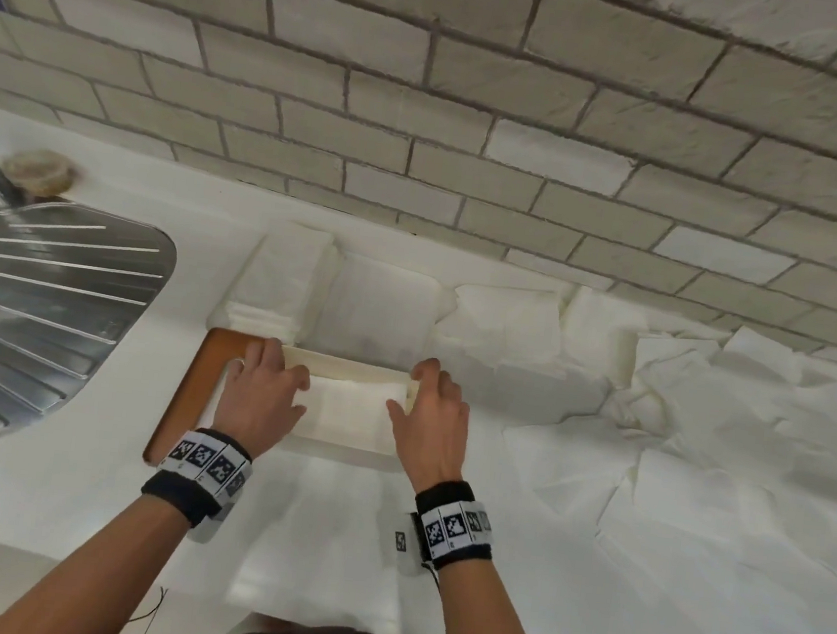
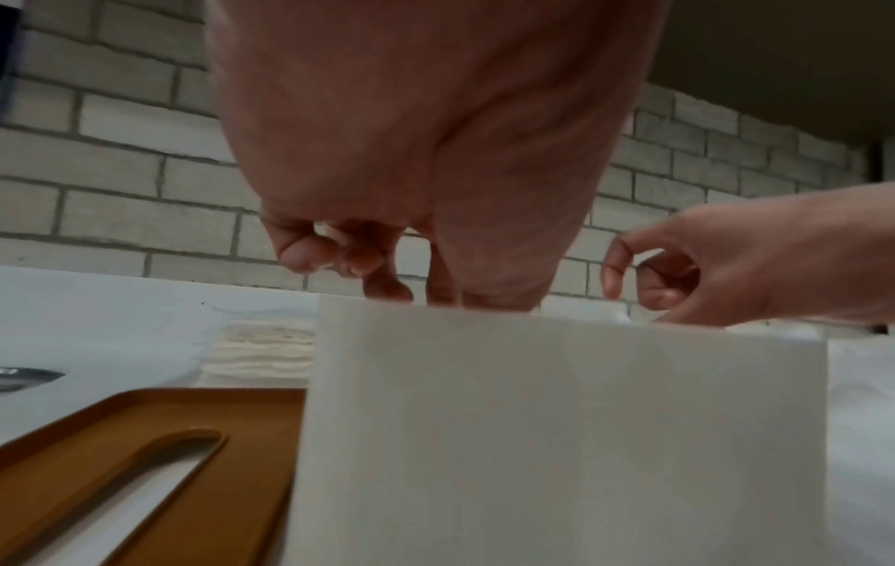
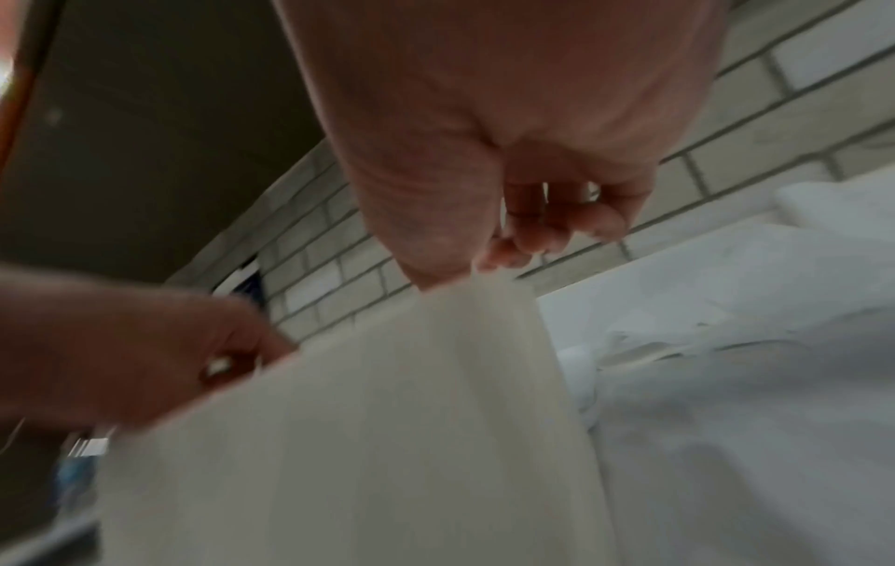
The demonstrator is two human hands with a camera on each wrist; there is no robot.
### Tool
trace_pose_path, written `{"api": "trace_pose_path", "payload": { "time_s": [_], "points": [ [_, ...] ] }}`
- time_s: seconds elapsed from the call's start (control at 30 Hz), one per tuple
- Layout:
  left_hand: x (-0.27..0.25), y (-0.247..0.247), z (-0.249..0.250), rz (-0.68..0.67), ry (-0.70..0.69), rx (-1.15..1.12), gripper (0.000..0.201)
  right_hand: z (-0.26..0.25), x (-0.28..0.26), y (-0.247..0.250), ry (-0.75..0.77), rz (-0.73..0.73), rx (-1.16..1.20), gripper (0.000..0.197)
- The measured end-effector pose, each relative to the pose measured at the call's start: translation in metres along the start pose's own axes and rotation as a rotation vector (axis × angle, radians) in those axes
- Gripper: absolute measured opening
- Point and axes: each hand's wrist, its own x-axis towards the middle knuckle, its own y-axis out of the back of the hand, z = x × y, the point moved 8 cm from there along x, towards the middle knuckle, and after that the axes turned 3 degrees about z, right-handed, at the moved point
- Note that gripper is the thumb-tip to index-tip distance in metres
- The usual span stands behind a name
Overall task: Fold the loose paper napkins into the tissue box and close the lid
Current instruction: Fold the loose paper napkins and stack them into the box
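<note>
- The tissue box (image 1: 341,445) is placed on the white counter (image 1: 581,618), near the middle, and napkins (image 1: 350,407) are already seen inside it.
- The left hand (image 1: 258,393) is laid over the left end of the box with bent fingers; whether something is pinched cannot be told.
- The right hand (image 1: 435,411) is held at the right end, and the thin wall there seems to be pinched between thumb and fingers.
- The orange lid (image 1: 192,386) is lying flat just left of the box, partly under it, with its slot upward in the left wrist view.
- Risk, as a judgement: the light box can be tipped or slid if the walls are pulled unevenly, and the napkins inside can be creased or lifted out when the fingers are taken away.
- A folded stack (image 1: 280,281) is lying far behind the box, and many loose napkins (image 1: 702,450) are spread to the right.
- A steel draining board (image 1: 45,308) is found at the left; the lid must be freed before closing.
</note>
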Motion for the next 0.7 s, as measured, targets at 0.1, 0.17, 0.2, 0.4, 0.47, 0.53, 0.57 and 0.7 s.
{"api": "trace_pose_path", "payload": {
  "time_s": [0.1, 0.17, 0.2, 0.4, 0.47, 0.53, 0.57, 0.7],
  "points": [
    [-0.009, 0.024, 0.013, 0.189, -0.016, -0.155, 0.027, 0.053, 0.007, 0.034, -0.022, 0.042, 0.033, 0.027],
    [-0.018, 0.035, 0.032, 0.245, -0.095, -0.271, 0.020, 0.105, 0.015, 0.043, -0.009, -0.132, -0.123, 0.039],
    [-0.024, 0.038, 0.044, 0.238, -0.134, -0.336, 0.019, 0.136, 0.016, 0.042, -0.010, -0.286, -0.215, 0.053],
    [-0.053, 0.029, 0.131, 0.043, -0.282, -0.609, 0.016, 0.264, 0.000, 0.044, 0.046, -0.766, -0.523, 0.132],
    [-0.058, 0.014, 0.159, -0.048, -0.323, -0.629, 0.016, 0.269, 0.003, 0.047, 0.074, -0.723, -0.513, 0.116],
    [-0.063, -0.003, 0.183, -0.130, -0.337, -0.645, 0.015, 0.264, 0.009, 0.051, 0.115, -0.632, -0.451, 0.069],
    [-0.064, -0.009, 0.193, -0.162, -0.338, -0.656, 0.013, 0.260, 0.012, 0.053, 0.120, -0.577, -0.395, 0.046],
    [-0.062, -0.026, 0.222, -0.221, -0.225, -0.719, 0.031, 0.230, 0.010, 0.072, -0.056, -0.370, 0.201, 0.019]
  ]
}}
